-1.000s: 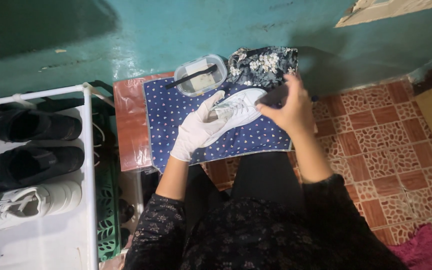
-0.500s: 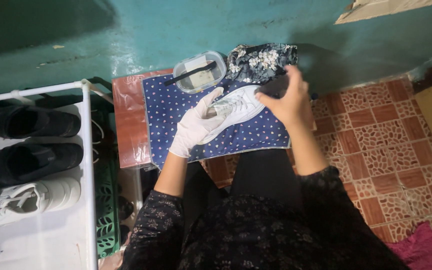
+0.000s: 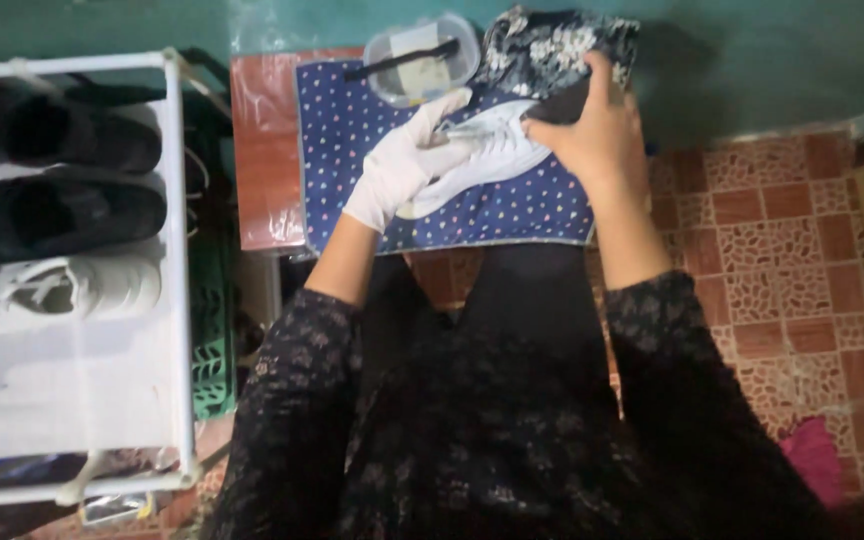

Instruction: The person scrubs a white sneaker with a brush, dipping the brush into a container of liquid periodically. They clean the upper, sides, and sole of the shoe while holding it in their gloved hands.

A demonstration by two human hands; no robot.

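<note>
**Two hands on one white shoe, over the dotted cloth**

Your left hand (image 3: 402, 165), in a white glove, lies flat along the white sneaker (image 3: 487, 150), fingers spread and pressing on its upper; it pins the shoe rather than closing round it. Your bare right hand (image 3: 592, 130) is closed on the shoe's heel end, thumb towards you, fingers curled over the far side. That split looks like a brace: one hand steadies, the other turns or tilts the shoe.

The sneaker lies on its side, touching the blue dotted cloth (image 3: 352, 130) spread over the small red-brown table (image 3: 262, 150), probably to keep the tabletop clean.

Just beyond the gloved fingers sits a clear plastic tub (image 3: 422, 65) with a dark brush (image 3: 402, 60) laid across its rim, within easy reach. Beside it, behind your right hand, is a crumpled dark floral cloth (image 3: 562, 45); whether the shoe touches it is unclear, the view being soft there.

To your left stands a white shoe rack (image 3: 177, 300) holding two black shoes (image 3: 52, 170) and another white sneaker (image 3: 57, 295). Patterned red floor tiles (image 3: 782, 250) lie to your right.
</note>
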